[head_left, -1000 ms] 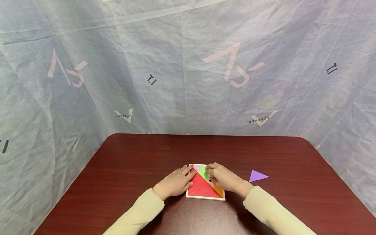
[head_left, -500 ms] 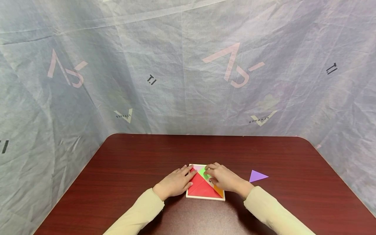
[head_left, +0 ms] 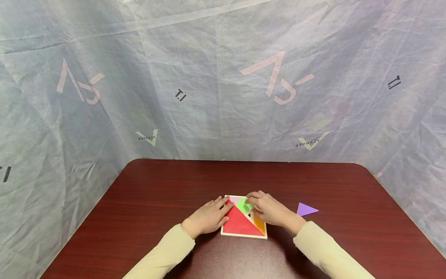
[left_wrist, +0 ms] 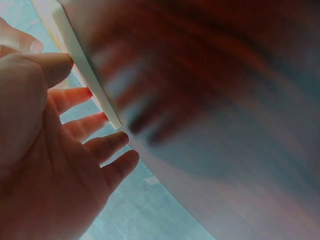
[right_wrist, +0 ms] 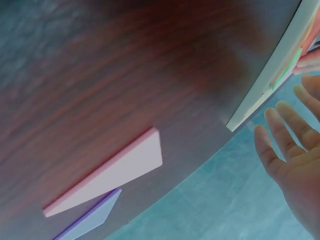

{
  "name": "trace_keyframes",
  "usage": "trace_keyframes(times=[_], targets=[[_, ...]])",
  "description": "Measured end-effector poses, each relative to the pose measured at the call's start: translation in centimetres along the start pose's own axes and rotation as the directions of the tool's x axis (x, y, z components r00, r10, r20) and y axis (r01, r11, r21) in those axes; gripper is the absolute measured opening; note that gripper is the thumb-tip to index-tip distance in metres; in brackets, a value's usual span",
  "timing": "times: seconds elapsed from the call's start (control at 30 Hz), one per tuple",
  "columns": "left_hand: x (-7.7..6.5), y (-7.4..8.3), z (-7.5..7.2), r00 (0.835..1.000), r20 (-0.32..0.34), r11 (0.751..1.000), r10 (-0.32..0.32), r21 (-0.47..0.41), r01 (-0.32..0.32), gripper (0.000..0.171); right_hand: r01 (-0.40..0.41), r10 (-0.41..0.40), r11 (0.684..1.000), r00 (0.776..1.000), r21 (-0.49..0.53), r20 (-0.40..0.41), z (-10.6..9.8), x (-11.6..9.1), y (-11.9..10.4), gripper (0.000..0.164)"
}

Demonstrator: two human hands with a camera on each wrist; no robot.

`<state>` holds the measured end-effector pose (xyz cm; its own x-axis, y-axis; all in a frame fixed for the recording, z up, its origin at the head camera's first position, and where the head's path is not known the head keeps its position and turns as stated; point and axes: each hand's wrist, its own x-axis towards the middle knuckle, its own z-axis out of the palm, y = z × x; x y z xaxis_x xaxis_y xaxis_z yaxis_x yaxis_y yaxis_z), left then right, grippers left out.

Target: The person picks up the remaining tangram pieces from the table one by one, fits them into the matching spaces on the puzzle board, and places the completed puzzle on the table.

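Behind a white-rimmed tray (head_left: 244, 235), a grey printed cloth (head_left: 223, 116); beneath it, a dark red table (head_left: 156, 186). Across the tray's left rim, the left hand (head_left: 207, 218), probably to stop any sliding: palm down, fingers spread and nearly straight, gripping nothing. Over the tray's far right part, the right hand (head_left: 267, 209), reaching in from the right, fingers apart and loosely bent, nothing visibly pinched; contact below impossible to tell. Inside the tray, along its left and near sides, two red triangles (head_left: 244, 226). Right of the tray, a purple triangle (head_left: 306, 209) and a loose pink piece (right_wrist: 112, 170) close by, presumably set aside within reach. Within the tray, green (head_left: 242, 205), orange (head_left: 259, 224) and corner pink (head_left: 235, 199) pieces, plus a bare patch with a black mark (head_left: 249, 215).
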<state>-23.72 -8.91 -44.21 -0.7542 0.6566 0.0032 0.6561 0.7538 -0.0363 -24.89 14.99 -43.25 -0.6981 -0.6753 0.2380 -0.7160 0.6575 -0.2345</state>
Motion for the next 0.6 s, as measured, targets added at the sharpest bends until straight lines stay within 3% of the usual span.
trace_keyframes(times=[0.27,0.6], targets=[[0.1,0.0,-0.1,1.0,0.0,1.0,0.0,0.006,0.0,0.046,-0.001,0.0,1.0,0.998,-0.019,-0.063,-0.6,-0.9,0.7,0.022],[0.1,0.0,0.1,1.0,0.005,1.0,0.0,0.007,0.0,0.046,-0.033,0.029,0.998,0.997,-0.044,-0.076,-1.3,-2.4,1.7,0.023]])
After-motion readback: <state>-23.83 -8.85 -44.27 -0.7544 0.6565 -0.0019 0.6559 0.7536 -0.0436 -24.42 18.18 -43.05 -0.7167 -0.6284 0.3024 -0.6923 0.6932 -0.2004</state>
